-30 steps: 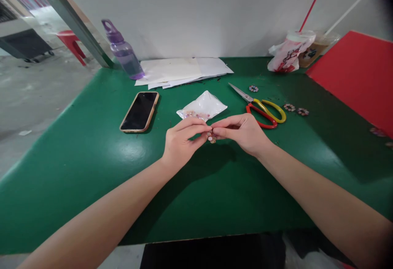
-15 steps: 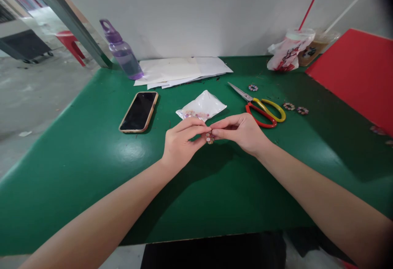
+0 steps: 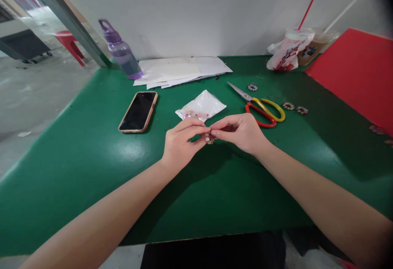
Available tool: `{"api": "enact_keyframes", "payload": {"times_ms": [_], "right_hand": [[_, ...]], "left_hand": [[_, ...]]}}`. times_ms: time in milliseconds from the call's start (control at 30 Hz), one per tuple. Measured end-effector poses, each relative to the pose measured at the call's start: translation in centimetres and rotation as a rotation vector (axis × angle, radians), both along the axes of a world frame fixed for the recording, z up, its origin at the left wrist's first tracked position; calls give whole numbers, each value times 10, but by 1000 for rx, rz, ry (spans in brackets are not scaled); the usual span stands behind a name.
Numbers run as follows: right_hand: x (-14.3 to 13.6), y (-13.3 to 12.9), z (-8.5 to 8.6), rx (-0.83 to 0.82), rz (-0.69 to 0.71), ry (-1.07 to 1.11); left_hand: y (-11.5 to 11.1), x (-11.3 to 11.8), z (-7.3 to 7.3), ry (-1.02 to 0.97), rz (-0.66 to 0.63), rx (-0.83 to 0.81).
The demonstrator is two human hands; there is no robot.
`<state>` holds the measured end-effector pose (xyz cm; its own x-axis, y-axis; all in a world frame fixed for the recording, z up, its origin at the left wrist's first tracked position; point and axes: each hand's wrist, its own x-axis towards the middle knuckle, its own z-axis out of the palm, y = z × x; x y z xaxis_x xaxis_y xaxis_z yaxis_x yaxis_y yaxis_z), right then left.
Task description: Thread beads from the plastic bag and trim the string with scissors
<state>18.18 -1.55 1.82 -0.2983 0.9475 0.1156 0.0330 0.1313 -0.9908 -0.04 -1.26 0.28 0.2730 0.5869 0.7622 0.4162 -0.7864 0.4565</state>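
Between the fingertips of both hands is a small beaded ring (image 3: 209,140) of several round, pale and brownish beads. My left hand (image 3: 184,138) pinches it from the left, thumb below and fingers over it. From the right, the thumb and forefinger of my right hand (image 3: 241,132) close on its upper edge; whether a thread is between them is too small to tell. Just beyond the fingers lies a white plastic packet (image 3: 204,103) with small beads inside. Scissors (image 3: 258,105) with one red and one yellow handle lie beyond my right hand.
Finished-looking bead rings (image 3: 288,106) lie right of the scissors. A phone (image 3: 138,112) lies at left, with a purple water bottle (image 3: 124,56) and paper sheets (image 3: 181,70) behind. Bagged drink cups (image 3: 290,50) and a red board (image 3: 356,76) stand on the right of the green table (image 3: 215,203).
Both hands keep the same pinch on the beaded ring, with barely any finger movement. The whole view has shifted very slightly.
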Motion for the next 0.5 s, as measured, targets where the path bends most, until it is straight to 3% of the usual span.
{"api": "enact_keyframes", "payload": {"times_ms": [500], "right_hand": [[-3,-4,-3,80,-78,-27]], "left_hand": [[2,1,1,-28,-45,-108]]}}
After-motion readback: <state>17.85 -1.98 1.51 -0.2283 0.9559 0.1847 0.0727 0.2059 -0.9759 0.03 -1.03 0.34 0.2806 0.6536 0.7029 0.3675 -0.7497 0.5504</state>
